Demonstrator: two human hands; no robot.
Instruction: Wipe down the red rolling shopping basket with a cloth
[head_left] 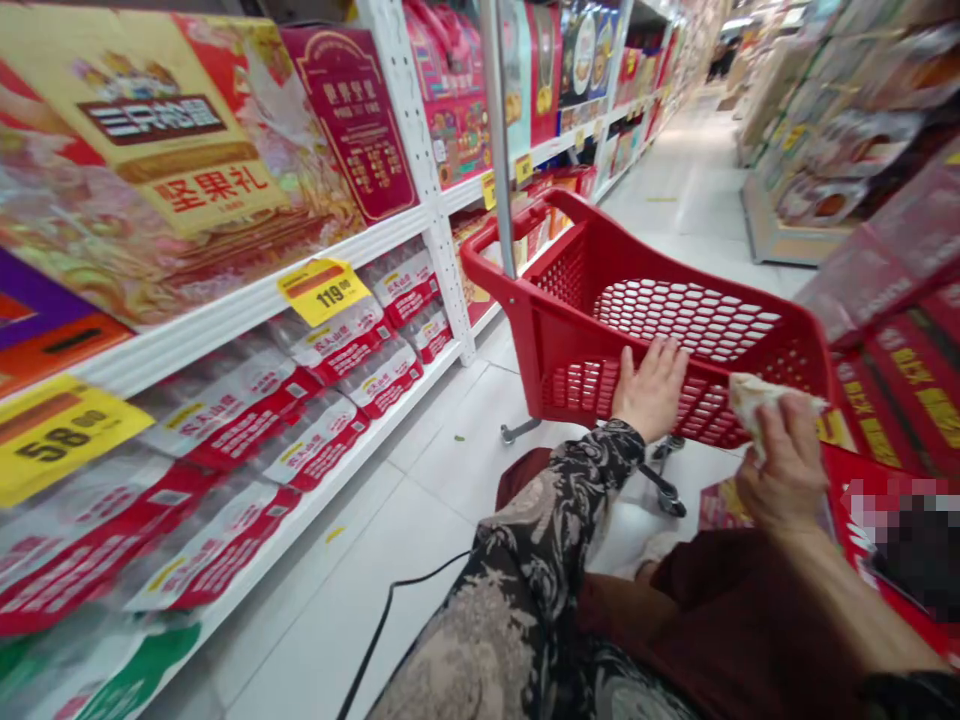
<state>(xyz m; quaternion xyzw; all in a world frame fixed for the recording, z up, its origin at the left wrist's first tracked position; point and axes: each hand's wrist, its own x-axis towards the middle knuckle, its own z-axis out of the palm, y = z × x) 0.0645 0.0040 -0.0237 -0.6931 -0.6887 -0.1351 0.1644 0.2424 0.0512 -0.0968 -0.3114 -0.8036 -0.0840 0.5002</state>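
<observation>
A red plastic shopping cart point(536, 350) with honeycomb-patterned walls stands in front of me, its metal pole rising at the left corner. My left hand point(651, 388), in a dark patterned sleeve, lies on the near side of the cart with its fingers stretched out toward the rim. At the cart's near right corner, my right hand point(784, 465) has its fingers closed on a crumpled off-white cloth point(746, 395), which touches the rim. Part of the cloth is hidden under the fingers.
On the left, white shelving point(435, 190) holds gift boxes point(172, 130), shrink-wrapped bottle packs point(315, 430) and yellow price tags point(326, 290). Red stacked boxes point(907, 400) stand close on the right. A tiled aisle point(675, 150) runs ahead. A black cable point(388, 595) hangs by my left arm.
</observation>
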